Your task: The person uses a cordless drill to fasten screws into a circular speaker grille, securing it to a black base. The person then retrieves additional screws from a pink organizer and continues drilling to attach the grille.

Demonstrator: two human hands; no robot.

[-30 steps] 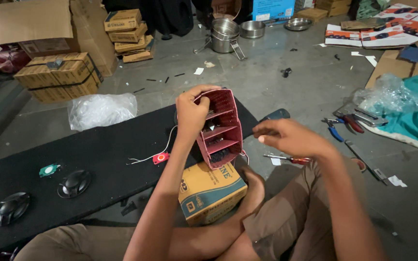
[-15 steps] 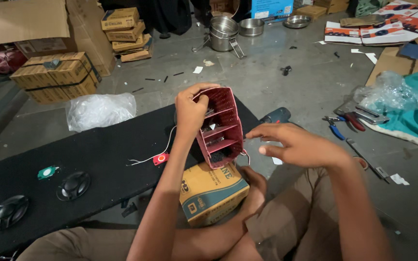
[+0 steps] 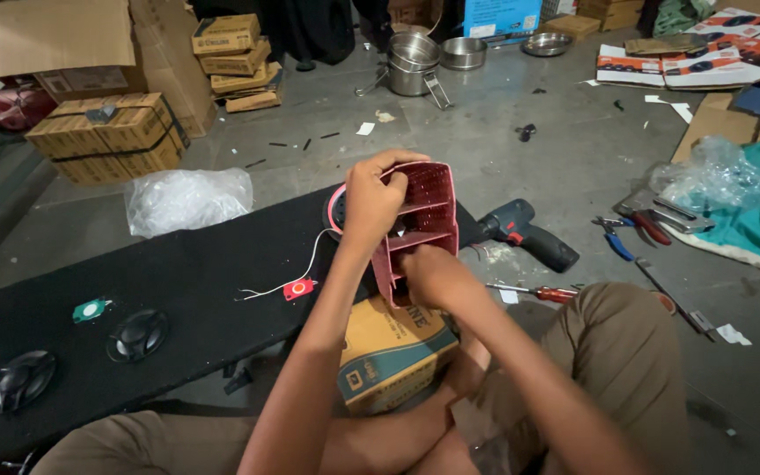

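My right hand [image 3: 428, 268] now back from floor, pressed into red plastic housing [image 3: 420, 224]; its fingers hidden, can't tell grip; left hand [image 3: 371, 198] fingers clamp housing top; work resumes inside.

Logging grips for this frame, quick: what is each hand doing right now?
Left hand: closed on the top of the red plastic casing, holding it upright.
Right hand: pressed against the casing's lower front; fingers hidden, grip cannot be told.
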